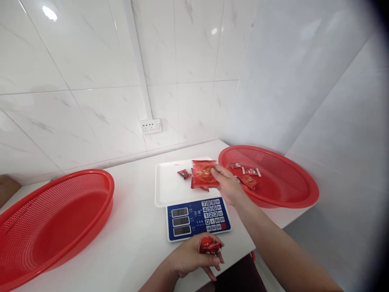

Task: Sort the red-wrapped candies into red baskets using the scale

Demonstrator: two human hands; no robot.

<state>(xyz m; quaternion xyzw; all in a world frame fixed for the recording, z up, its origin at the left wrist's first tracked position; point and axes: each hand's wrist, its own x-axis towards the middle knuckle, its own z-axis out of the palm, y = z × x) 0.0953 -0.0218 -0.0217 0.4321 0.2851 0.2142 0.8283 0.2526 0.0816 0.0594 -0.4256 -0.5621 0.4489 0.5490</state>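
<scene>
Over the white pan [170, 190] of a digital scale [199, 219], my right hand [227, 182] grips a flat red packet [203, 172] by its right edge. Beneath and beside that packet, part of another red wrapper shows, and a small red-and-dark wrapped piece [184, 174] lies on the pan. My left hand [197, 255] is curled in front of the scale's keypad, closed around small red wrapped pieces [209, 245]; how many I cannot tell. The scale's top display shows faint digits.
To the right stands a red mesh basket [291, 190] with several red and white packets [251, 172] inside. Another red basket [106, 194] sits on the left of the white table [133, 227]. A wall socket [151, 126] is mounted on the tiled wall behind.
</scene>
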